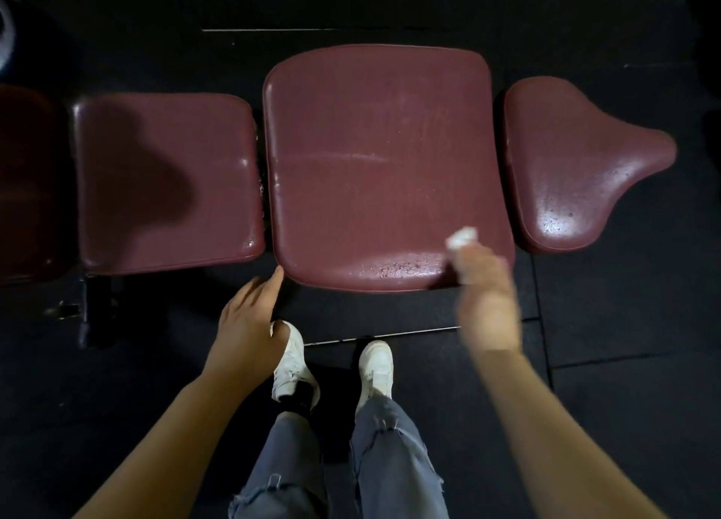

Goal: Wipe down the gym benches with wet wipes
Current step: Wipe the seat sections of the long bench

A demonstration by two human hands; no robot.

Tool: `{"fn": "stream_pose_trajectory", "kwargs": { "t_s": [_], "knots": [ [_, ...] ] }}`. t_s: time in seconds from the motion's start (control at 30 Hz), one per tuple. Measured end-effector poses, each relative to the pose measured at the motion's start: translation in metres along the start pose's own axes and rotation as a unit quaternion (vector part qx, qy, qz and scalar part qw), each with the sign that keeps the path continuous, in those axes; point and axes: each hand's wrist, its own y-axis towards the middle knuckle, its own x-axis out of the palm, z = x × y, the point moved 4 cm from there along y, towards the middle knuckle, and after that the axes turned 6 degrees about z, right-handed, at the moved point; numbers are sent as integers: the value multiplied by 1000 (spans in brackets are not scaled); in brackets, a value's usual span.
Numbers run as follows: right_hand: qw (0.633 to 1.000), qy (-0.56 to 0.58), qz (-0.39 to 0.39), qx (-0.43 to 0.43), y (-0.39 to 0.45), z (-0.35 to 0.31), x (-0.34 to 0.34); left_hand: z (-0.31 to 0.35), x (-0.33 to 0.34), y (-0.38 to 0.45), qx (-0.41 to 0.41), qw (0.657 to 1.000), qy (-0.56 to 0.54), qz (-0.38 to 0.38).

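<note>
Right hand (485, 296): blurred, grasping a white wipe (462, 237) at the near right corner of the middle pad (382, 159).
Left hand (249, 315): released, fingers loose, just off the pad's near left corner.
Floor (624, 323): dark mats.

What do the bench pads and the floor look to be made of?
Bench pads: probably vinyl or faux leather over padding; maroon, glossy, with a piped edge, bright highlights and a fine grain. Floor: likely rubber tiles; matte black, with straight seams. The white wad in the right hand looks like a wipe.
</note>
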Motion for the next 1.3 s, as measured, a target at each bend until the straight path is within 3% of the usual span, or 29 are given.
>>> {"fn": "stream_pose_trajectory", "kwargs": {
  "t_s": [0.07, 0.13, 0.27, 0.33, 0.4, 0.43, 0.63, 0.73, 0.8, 0.87, 0.97, 1.03, 1.1, 1.17, 1.3],
  "knots": [
    [978, -10, 2, 207, -12, 50, -17, 1, 0, 1, -10, 1000, -6, 1],
    [942, 60, 48, 326, -30, 46, -8, 1, 2, 1, -17, 1000, -16, 1],
    [885, 207, 132, 396, -62, -29, 30, 0, 3, -2, -36, 998, -48, 1],
    [825, 303, 188, 439, -76, -59, 36, 1, 4, -3, -41, 997, -61, -2],
    [774, 327, 260, 475, -75, -63, 31, 1, 4, -2, -43, 997, -67, -2],
    [767, 324, 275, 480, -68, -58, 28, 1, 5, -1, -46, 997, -69, -3],
    [869, 264, 213, 360, -37, -54, 37, 6, 9, -3, -68, 993, -95, -5],
    [942, 245, 166, 159, -35, -107, 53, 4, 11, -4, -80, 992, -98, -8],
    [975, 207, 42, -64, -42, -155, 75, 1, 8, -1, -69, 992, -109, -5],
    [952, 126, -105, -259, -59, -176, 98, -4, 5, 0, -58, 991, -121, -11],
    [894, 35, -167, -414, -59, -145, 97, -17, 12, -7, -54, 995, -81, -37],
    [887, 7, -154, -436, -52, -116, 73, -15, 17, -15, -65, 993, -81, -52],
    [908, 2, -88, -408, -41, -83, 44, -9, 19, -19, -85, 990, -100, -49],
    [936, -22, -21, -352, -29, -44, 17, -4, 21, -18, -110, 985, -126, -41],
    [979, -68, 40, -187, -2, 42, -11, 10, 20, -13, -111, 982, -153, -18]
  ]
}}
